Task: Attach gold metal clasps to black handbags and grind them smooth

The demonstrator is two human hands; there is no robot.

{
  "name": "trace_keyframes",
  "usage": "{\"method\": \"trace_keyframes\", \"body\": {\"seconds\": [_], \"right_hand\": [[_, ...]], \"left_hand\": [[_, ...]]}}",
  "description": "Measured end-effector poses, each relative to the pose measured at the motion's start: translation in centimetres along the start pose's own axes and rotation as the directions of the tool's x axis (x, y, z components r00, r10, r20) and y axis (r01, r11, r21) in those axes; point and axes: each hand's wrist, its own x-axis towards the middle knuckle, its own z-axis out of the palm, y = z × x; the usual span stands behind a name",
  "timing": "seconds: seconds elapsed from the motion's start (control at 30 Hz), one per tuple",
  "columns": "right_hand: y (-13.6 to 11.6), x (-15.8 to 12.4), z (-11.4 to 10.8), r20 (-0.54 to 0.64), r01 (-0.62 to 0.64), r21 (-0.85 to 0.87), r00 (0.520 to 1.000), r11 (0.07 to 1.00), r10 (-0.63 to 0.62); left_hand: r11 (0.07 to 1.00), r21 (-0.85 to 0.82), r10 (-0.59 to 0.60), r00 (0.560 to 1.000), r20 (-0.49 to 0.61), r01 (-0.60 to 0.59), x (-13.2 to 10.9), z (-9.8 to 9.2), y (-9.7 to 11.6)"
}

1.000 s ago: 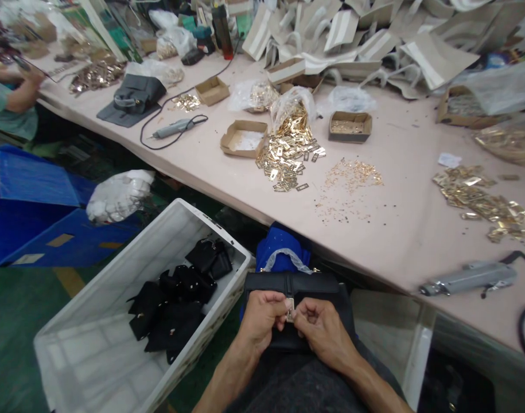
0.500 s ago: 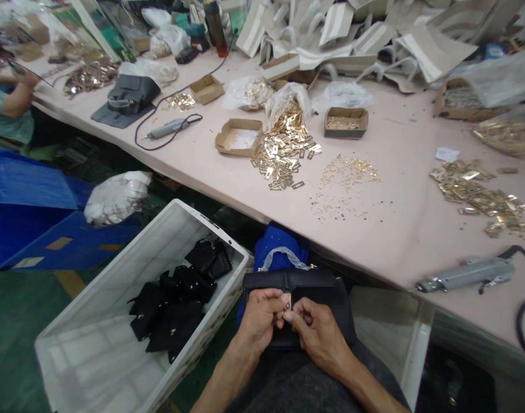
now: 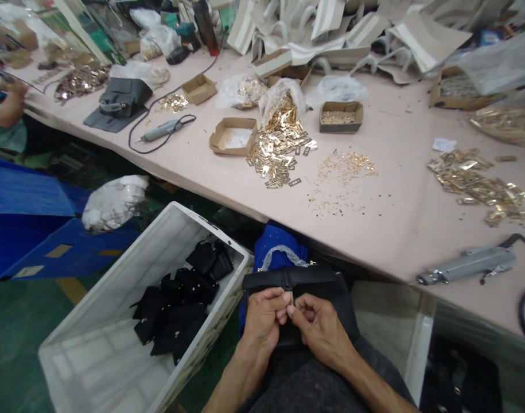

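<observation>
A black handbag lies across my lap, its handle wrapped in clear film. Over the front of the bag, my left hand pinches a small gold metal plate between thumb and fingers. From the other side my right hand closes on the lower end of the same plate, thumb and forefinger together. The plate sits by the strap at the middle of the bag's flap; whether it is fixed there is hidden by my fingers.
Gold plates and tiny screws are heaped on the table. A grey electric screwdriver lies at the right. To my left stands a white crate with black pieces inside. Another person's arm shows far left.
The camera view has shifted slightly. Both hands stay on the gold plate, with only small finger movements.
</observation>
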Motion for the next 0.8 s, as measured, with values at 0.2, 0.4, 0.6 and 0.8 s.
{"method": "trace_keyframes", "body": {"seconds": [0.2, 0.4, 0.6, 0.8], "right_hand": [[-0.1, 0.3, -0.4, 0.034, -0.046, 0.091, 0.998, 0.995, 0.043], [0.5, 0.6, -0.7, 0.075, -0.087, 0.178, 0.994, 0.980, 0.075], [0.9, 0.2, -0.7, 0.065, -0.057, 0.132, 0.997, 0.990, 0.049], [1.6, -0.3, -0.2, -0.171, 0.312, -0.189, 0.923, 0.931, -0.344]], "left_hand": [[0.999, 0.029, -0.036, 0.994, 0.103, 0.033, -0.1, 0.0, 0.5], [0.999, 0.027, 0.040, 0.995, 0.089, -0.042, -0.1, 0.2, -0.4], [0.986, 0.061, 0.152, 0.988, 0.020, -0.153, -0.4, 0.3, -0.9], [0.979, 0.068, 0.190, 0.980, 0.051, -0.193, -0.4, 0.3, -0.8]]}}
